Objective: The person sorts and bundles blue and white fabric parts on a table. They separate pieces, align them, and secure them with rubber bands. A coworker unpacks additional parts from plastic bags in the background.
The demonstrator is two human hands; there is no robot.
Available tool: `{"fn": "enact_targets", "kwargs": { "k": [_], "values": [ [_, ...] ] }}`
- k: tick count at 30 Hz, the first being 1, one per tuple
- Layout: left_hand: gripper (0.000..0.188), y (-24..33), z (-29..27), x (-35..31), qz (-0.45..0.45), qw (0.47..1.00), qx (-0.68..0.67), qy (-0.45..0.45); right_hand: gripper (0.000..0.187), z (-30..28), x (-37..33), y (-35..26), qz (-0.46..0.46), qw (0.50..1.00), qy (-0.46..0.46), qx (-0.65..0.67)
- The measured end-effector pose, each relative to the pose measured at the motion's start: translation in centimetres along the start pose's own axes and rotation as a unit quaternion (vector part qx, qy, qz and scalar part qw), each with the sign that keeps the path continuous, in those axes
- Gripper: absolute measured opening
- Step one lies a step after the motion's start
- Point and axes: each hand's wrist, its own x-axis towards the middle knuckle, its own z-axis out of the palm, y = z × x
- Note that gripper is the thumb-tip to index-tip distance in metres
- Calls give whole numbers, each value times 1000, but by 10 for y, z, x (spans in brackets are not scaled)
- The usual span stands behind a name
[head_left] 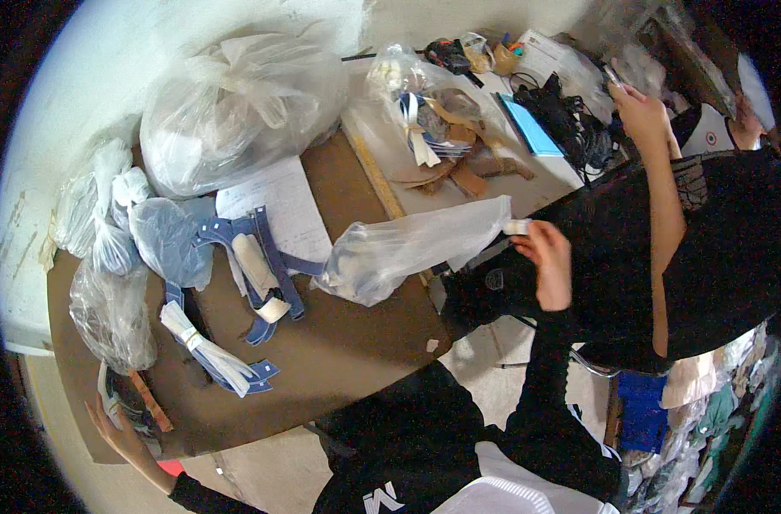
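My right hand (551,264) is raised at the table's right edge. It pinches a small whitish piece (516,227), too small to make out fully, close to the end of a long clear plastic bag (407,244) lying on the brown table. My left hand (114,435) is at the table's left edge with fingers stretched, beside a grey-white curved strip (109,390) and a reddish-brown strip (152,401); whether it touches them I cannot tell. Between the hands lie blue denim strips (275,261) with a cream roll (251,265), and a tied bundle of white strips (203,347).
A large clear plastic bag (236,120) and smaller filled bags (163,236) stand along the wall. Papers (279,201) lie before them. A yellow ruler-like strip (373,176) crosses the table. At right, another person in black (604,240) holds a phone-like object (613,75).
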Motion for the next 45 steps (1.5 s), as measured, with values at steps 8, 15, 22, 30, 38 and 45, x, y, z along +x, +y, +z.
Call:
{"fn": "enact_targets", "kwargs": {
  "k": [8,15,22,30,38,45],
  "values": [
    [44,368,-85,26,79,668,-694,-259,23,82,-11,-9,-3,969,-228,96],
    [41,495,-88,40,4,762,-604,-234,23,148,-38,-80,-501,820,-247,-126],
    [31,476,-107,89,15,648,-746,-153,41,126,-32,-155,-420,768,-367,-315],
    [39,457,-129,74,99,547,-808,-194,25,85,-61,-207,-653,606,-312,-329],
    [47,457,-111,55,115,646,-754,-34,25,137,-60,-168,-496,710,-451,-214],
    [60,444,-105,36,65,455,-874,-161,19,154,-86,-176,-545,762,-324,-136]
  ]
}}
